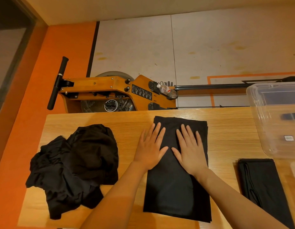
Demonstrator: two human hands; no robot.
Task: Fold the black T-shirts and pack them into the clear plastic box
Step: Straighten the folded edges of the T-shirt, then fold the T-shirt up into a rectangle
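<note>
Pressing flat, both released: left hand point(149, 147) and right hand point(190, 150) on oblong folded T-shirt point(176, 192).

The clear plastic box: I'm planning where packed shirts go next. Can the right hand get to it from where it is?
Probably yes. The right hand lies flat on the half-folded shirt, and only bare table lies between it and the clear plastic box, whose top looks open.

A long folded shirt point(176, 187) was laid flat at the worktop's middle. A crumpled pile point(74, 166) of black shirts was heaped to its left. Another folded shirt point(264, 184) was placed at the right, just before the clear box point(265, 129).
</note>
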